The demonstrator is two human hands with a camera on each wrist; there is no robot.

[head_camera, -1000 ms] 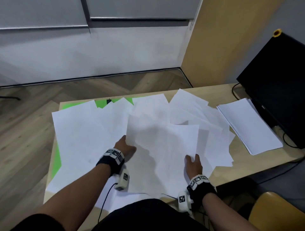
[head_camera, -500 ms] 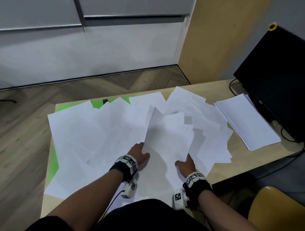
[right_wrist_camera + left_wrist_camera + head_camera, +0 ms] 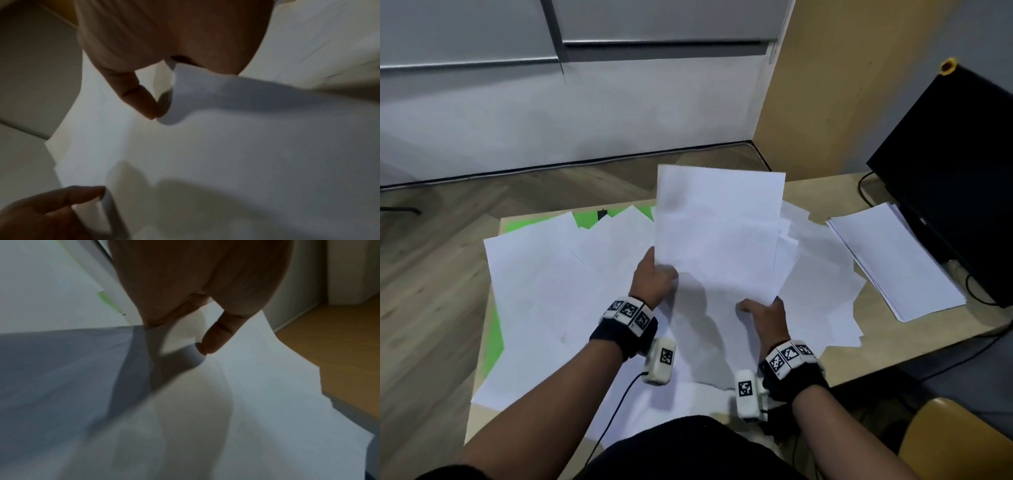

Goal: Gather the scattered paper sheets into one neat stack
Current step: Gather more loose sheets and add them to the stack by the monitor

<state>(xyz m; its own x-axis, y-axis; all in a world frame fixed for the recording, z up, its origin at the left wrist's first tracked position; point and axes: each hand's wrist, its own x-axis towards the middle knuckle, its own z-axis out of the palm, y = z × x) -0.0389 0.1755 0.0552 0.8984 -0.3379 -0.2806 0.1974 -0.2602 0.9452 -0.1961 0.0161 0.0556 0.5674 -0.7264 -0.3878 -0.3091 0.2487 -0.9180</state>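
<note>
The left hand (image 3: 654,284) pinches the left edge of a lifted bundle of sheets (image 3: 717,233); the left wrist view shows the thumb (image 3: 216,335) pressed on the top face with the other fingers hidden beneath, which the head view does not make clear. The right hand (image 3: 765,317) grips the bundle's lower right corner. In the right wrist view its thumb (image 3: 139,99) lies on the paper and the corner curls up into the palm; the tip of a left-hand finger shows at 7 o'clock in that view.

The bundle is held tilted up above the table's middle, its far edge towards 12 o'clock, and a few sheets fan out unevenly on its right side.

Below and around it, loose sheets (image 3: 541,284) overlap across the table (image 3: 835,192), from 9 o'clock to about 3 o'clock. A green mat (image 3: 494,339) peeks out at 9 and 11 o'clock. At 3 o'clock a separate tidy stack (image 3: 893,260) lies beside a dark monitor (image 3: 955,164), apart from the scatter. Only the head view shows these.
</note>
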